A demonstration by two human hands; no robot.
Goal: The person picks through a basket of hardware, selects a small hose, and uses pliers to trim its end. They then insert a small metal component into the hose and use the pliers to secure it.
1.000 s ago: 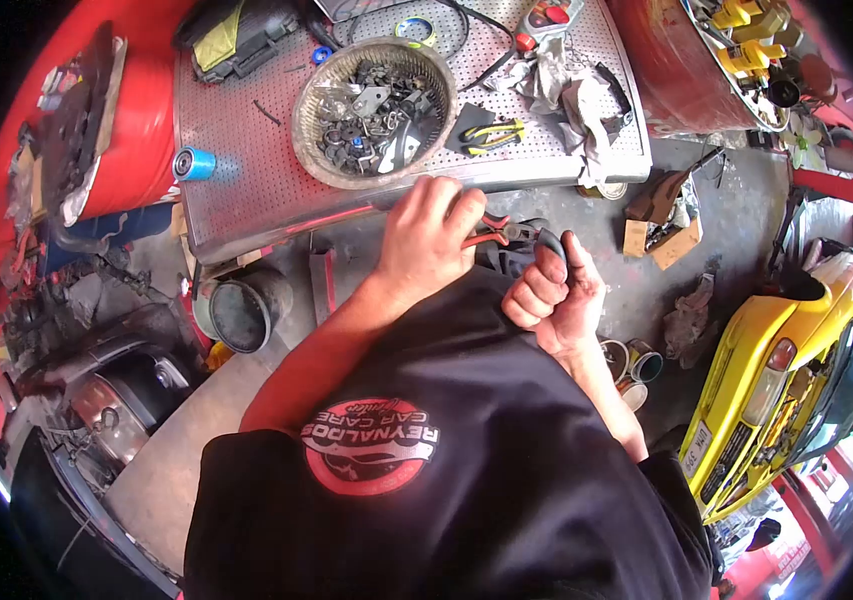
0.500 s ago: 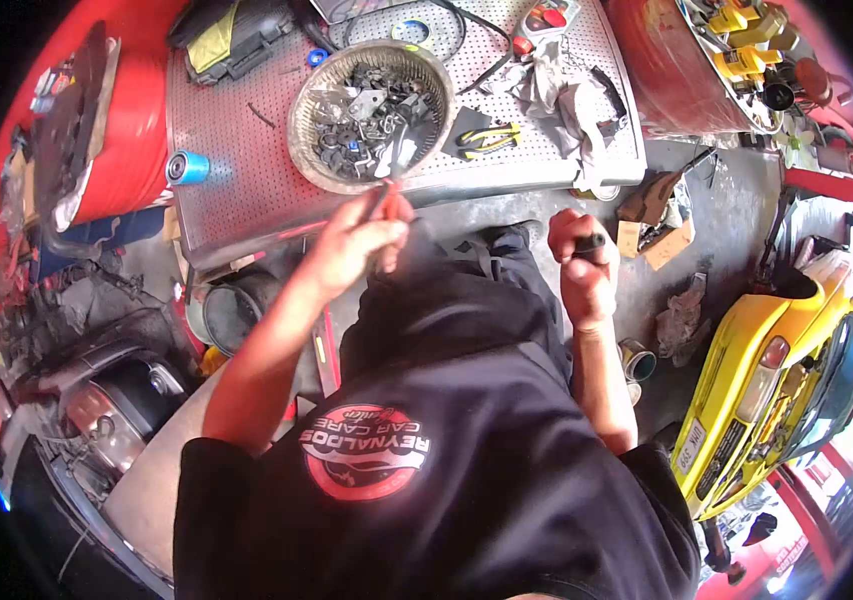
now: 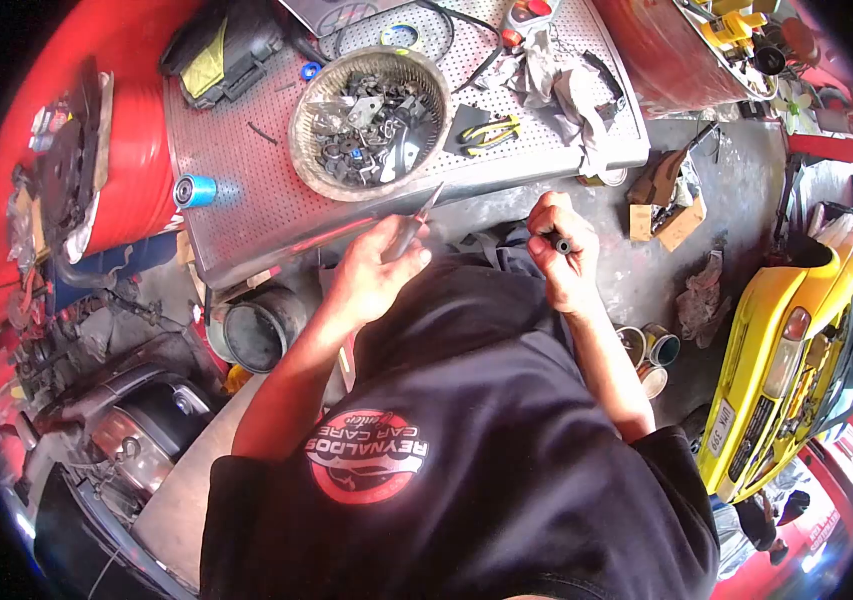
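Dark tube [image 3: 560, 245]: located right of centre in the frame, one open end exposed towards the camera. Right hand [image 3: 568, 268]: closed, fingers clamped around the tube.

Left hand [image 3: 374, 268]: left of centre, closed on a slim pointed tool [image 3: 428, 204], its tip directed up and to the right. Exact type of tool cannot be confirmed in this view.

Change noted: one second ago the hands were close together near centre, with red-handled pliers held up to the tube. They are now well apart. Judged consequence: contact between tool and tube has been broken, and each is held independently. No support under the tube is seen other than the right hand.

Table [image 3: 236, 232]: across the top of the frame, perforated surface. On it, beyond the left hand, a round basin [image 3: 298, 160] of mixed small parts. To the basin's right, yellow-and-black pliers [image 3: 499, 129], unheld; further right, crumpled cloth [image 3: 578, 98]. Blue canister [image 3: 196, 191]: lying on its side near the table's left edge.
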